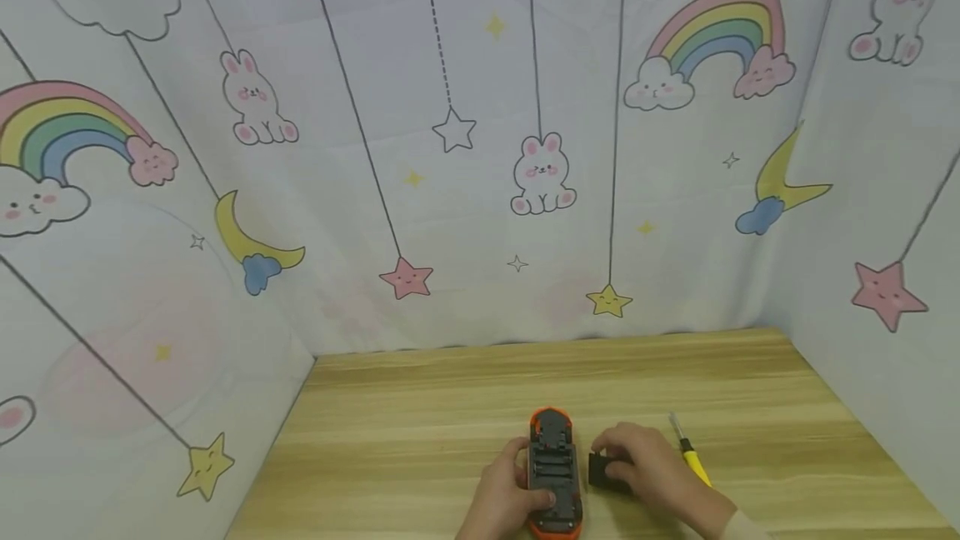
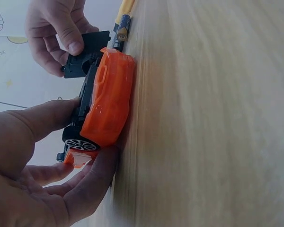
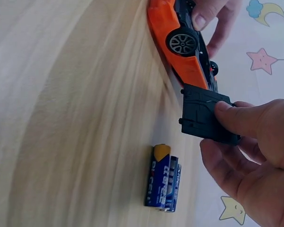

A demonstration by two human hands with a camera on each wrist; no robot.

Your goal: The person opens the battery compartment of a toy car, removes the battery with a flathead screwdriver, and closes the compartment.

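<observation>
An orange toy car [image 1: 553, 473] lies upside down on the wooden table, its black underside up and a slotted battery compartment [image 1: 553, 463] showing. My left hand [image 1: 502, 490] grips it along the sides, thumb on the underside; a spoked wheel [image 2: 81, 144] sits between thumb and fingers in the left wrist view. Just right of the car, my right hand [image 1: 645, 461] pinches a flat black battery cover [image 3: 203, 113] between thumb and fingers. In the right wrist view, the cover is raised, its tabbed edge facing away from the palm.
Blue batteries [image 3: 162, 179] lie side by side on the table near my right hand. A yellow-handled screwdriver [image 1: 694, 461] rests to the right, partly behind the right forearm. Fabric walls [image 1: 480, 232] with cartoon prints enclose the table [image 1: 420, 407] at the back and sides.
</observation>
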